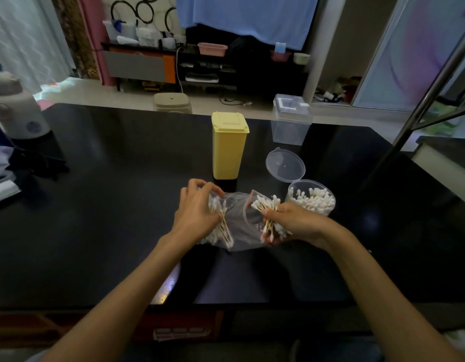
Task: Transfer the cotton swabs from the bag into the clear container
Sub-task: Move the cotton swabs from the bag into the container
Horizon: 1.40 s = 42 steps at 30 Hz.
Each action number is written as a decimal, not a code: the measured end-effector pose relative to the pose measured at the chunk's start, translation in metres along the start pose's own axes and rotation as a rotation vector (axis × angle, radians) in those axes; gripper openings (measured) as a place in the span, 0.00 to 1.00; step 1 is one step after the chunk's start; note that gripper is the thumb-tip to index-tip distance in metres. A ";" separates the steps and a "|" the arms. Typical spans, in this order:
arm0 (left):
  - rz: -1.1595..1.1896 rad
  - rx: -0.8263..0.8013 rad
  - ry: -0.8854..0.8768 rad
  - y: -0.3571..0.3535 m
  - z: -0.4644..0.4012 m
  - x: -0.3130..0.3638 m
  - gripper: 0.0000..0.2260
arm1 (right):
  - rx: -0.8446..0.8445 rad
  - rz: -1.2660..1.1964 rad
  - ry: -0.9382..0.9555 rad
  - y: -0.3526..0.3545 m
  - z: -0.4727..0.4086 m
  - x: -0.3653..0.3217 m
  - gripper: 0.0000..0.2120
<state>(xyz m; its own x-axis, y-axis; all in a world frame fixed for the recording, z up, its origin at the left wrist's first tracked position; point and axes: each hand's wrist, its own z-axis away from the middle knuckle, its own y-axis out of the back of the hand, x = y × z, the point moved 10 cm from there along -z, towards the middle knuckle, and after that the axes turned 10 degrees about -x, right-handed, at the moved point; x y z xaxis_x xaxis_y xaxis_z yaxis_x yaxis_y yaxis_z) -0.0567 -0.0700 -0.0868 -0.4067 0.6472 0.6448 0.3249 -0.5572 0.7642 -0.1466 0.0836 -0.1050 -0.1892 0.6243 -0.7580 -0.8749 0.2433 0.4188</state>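
Hands (241, 218) over black table (95, 205), cluttered room

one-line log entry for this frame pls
left hand: grips bag | right hand: holds swab bundle at bag mouth | container: open, partly filled | lid: behind it

Black table (95, 178); blue cloth (252, 17) hangs behind.

Clear bag (239, 218) of cotton swabs (221, 226) flat on table, beside swab-filled round clear container (311, 199), lid open.
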 end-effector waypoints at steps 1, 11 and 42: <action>0.004 -0.006 0.006 0.000 -0.001 -0.001 0.17 | 0.008 0.028 0.003 0.001 0.001 -0.001 0.13; -0.202 0.049 0.075 0.011 -0.002 -0.020 0.17 | 0.104 0.141 0.287 0.012 0.007 -0.034 0.16; 0.249 -0.409 -0.425 -0.056 -0.057 0.185 0.13 | -0.211 0.023 -0.087 0.100 0.038 -0.017 0.07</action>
<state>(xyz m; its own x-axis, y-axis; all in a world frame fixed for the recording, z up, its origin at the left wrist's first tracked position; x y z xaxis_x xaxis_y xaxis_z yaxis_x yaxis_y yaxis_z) -0.1987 0.0513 -0.0117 0.0399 0.5760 0.8165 -0.0201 -0.8165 0.5770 -0.2145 0.1254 -0.0313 -0.1788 0.6914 -0.7000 -0.9463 0.0738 0.3147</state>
